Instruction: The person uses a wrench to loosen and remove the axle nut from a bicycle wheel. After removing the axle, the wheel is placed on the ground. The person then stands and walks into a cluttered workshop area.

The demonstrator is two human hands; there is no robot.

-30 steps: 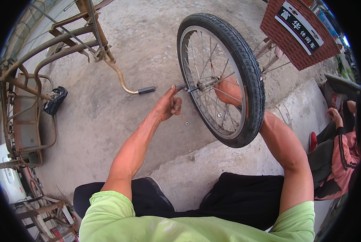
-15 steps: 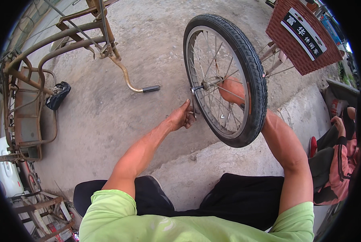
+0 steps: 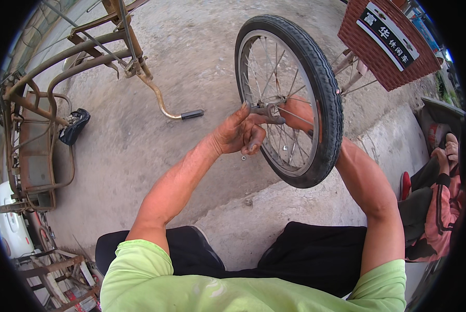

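A spoked bicycle wheel (image 3: pixel 329 78) with a black tyre and silver rim stands upright in front of me. My left hand (image 3: pixel 240 130) is at the near end of its hub, thumb up and index finger extended across the axle; the other fingers curl, and what they hold is hidden. Just below them shows a small metal ring (image 3: pixel 244 157), perhaps a tool end or a nut. Behind the spokes, my right hand (image 3: pixel 297 113) is closed at the far side of the hub, its fingers partly hidden. My right forearm passes behind the tyre.
A rusty tricycle frame (image 3: pixel 61 67) with a curved, black-gripped handlebar (image 3: pixel 191 114) stands on the left. Beyond the wheel is a red-brown woven basket (image 3: pixel 389 41). A person in a pink sleeve (image 3: pixel 443 218) sits at the right. A concrete step edge (image 3: pixel 248 200) crosses the ground.
My left hand has moved up and right from below the hub onto the axle end. The thin metal tool seen hanging there is now mostly hidden. The right hand stays behind the spokes.
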